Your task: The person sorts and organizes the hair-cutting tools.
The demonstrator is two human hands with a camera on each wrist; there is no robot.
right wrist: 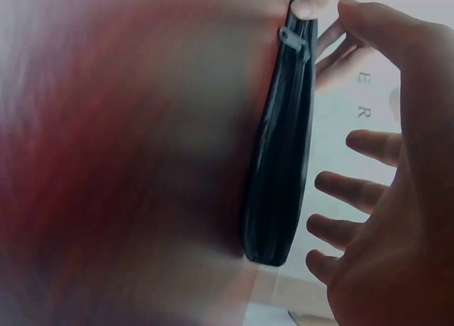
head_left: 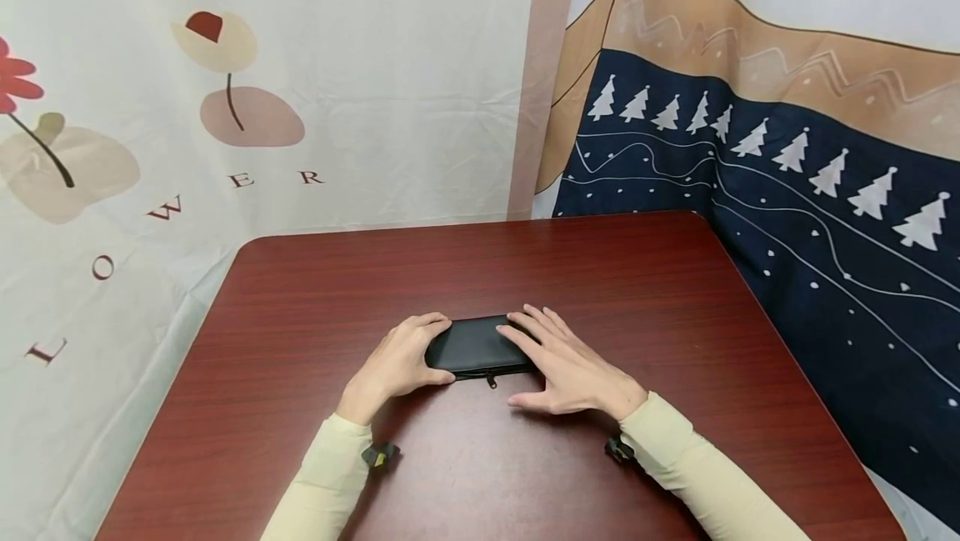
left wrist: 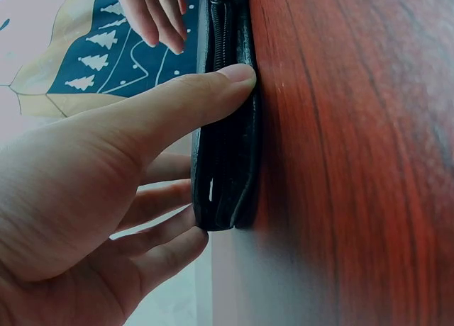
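A flat black zip pouch [head_left: 474, 344] lies on the table in the head view, its zipped side facing me. The left hand [head_left: 401, 362] grips its left end, thumb on the zipped front edge and fingers at the far side. Up close in the left wrist view, the thumb [left wrist: 213, 103] presses beside the zip teeth [left wrist: 221, 42], and the edge there gapes a little. Over the pouch's right end hovers the right hand [head_left: 570, 362], its fingers spread. The right wrist view shows those fingers [right wrist: 351, 191] apart from the pouch, with the zip pull [right wrist: 292, 40] near its other end.
The reddish-brown wooden table [head_left: 480, 266] has rounded far corners. Behind it hangs a pale curtain [head_left: 405, 91] with flower prints and letters. A navy cloth [head_left: 825, 274] with white trees hangs along the right side. Small dark devices [head_left: 381, 454] sit at both wrists.
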